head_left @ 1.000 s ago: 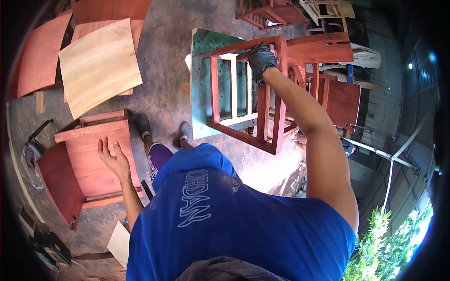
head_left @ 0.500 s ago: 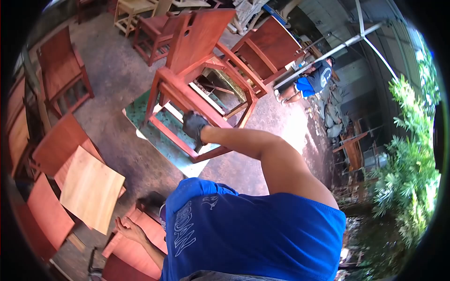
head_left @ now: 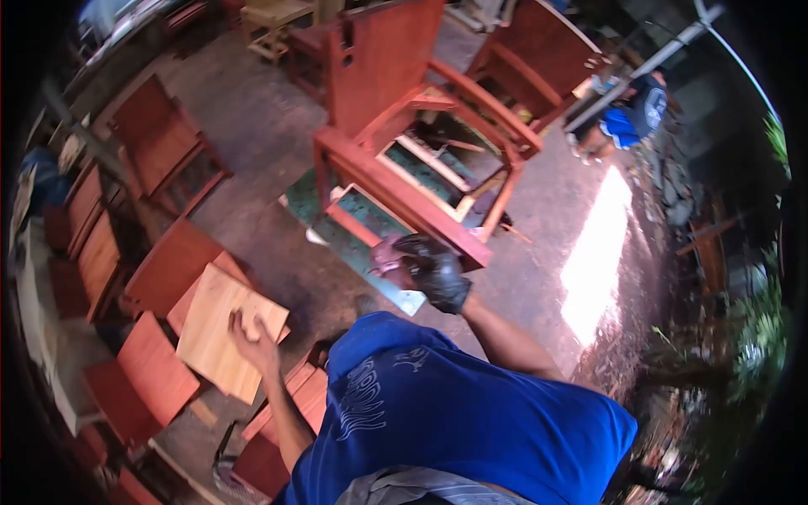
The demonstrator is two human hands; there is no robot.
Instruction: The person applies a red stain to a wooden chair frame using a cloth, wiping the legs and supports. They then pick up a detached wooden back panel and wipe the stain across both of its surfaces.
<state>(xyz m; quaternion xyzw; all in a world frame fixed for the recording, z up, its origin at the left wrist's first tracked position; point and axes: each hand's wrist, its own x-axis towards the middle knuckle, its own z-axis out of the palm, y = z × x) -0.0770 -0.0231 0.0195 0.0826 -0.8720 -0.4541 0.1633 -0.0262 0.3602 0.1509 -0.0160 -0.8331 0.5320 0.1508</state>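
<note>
Only blurred pale lettering marks the blue shirt [head_left: 396, 404], while the gloved right hand [head_left: 433, 269] clutches a pinkish rag [head_left: 387, 252] beside the red chair [head_left: 404, 143] and the bare left hand [head_left: 252, 337], fingers spread, hovers over an unstained panel [head_left: 219, 337].

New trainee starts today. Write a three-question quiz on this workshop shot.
1. True or false: the right hand wears a black glove.
2. What does the gloved hand hold? A) a rag B) a saw C) a cup
3. Which hand is bare and open, above the pale board?

Key: 1 true. 2 A, held against the red chair. 3 the left hand.
</note>
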